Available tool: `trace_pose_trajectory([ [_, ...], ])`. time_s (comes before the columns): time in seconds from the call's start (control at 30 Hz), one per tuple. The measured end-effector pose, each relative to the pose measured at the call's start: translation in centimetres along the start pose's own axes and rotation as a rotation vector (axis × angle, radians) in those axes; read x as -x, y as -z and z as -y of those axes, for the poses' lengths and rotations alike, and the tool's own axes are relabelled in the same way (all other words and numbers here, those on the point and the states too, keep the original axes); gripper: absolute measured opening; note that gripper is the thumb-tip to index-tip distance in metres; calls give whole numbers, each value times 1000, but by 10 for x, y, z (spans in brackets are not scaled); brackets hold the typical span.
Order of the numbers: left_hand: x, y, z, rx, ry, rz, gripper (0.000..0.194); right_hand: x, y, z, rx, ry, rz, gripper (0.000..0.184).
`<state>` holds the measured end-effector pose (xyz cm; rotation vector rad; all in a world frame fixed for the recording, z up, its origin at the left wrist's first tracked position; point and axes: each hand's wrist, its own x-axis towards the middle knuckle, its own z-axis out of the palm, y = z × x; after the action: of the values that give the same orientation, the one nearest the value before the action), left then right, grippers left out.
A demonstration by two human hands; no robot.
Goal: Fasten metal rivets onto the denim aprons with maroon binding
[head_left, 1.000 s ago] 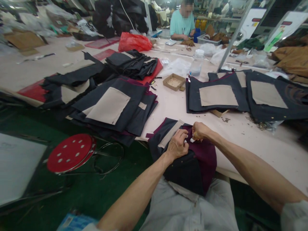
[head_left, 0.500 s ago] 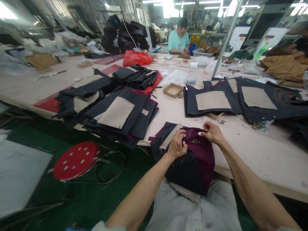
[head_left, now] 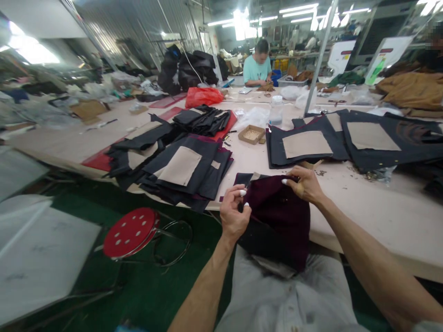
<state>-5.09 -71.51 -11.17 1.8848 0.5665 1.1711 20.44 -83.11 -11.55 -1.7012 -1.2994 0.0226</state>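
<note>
The right hand (head_left: 306,185) pinches a maroon-and-black fabric piece (head_left: 296,226) — the left hand (head_left: 234,214) curls at its other side, grip unclear — over the lap (head_left: 294,295) and surface (head_left: 380,212) edge. Beyond sits a cardboard tray (head_left: 248,139).

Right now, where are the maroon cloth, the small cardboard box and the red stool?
Maroon cloth (head_left: 285,212): head view, middle of its raised maroon face.
Small cardboard box (head_left: 247,139): head view, outside of its near wall.
Red stool (head_left: 131,233): head view, top of its seat.
</note>
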Motion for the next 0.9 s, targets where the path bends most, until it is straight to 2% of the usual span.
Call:
trace_pose_trajectory([
  [0.13, 10, 45, -15, 74, 67, -172, 31, -10, 11, 67, -14, 107, -4, 8],
  [0.27, 31, 87, -22, 1, 83, -300, 31, -13, 11, 128, -18, 247, -46, 10],
  [0.43, 62, 117, -27, -167, 84, -422, 22, -11, 2, 183, -8, 362, -47, 11],
  [0.63, 76, 122, -34, -335, 74, -512, 14, -7, -5, 208, 11, 445, -58, 11],
  [0.8, 68, 128, -39, -399, 58, -566, 15, -15, 1, 219, 5, 455, -51, 10],
  [0.9, 58, 137, -39, -442, 117, -629, 21, -27, 3, 227, -17, 421, 10, 10],
])
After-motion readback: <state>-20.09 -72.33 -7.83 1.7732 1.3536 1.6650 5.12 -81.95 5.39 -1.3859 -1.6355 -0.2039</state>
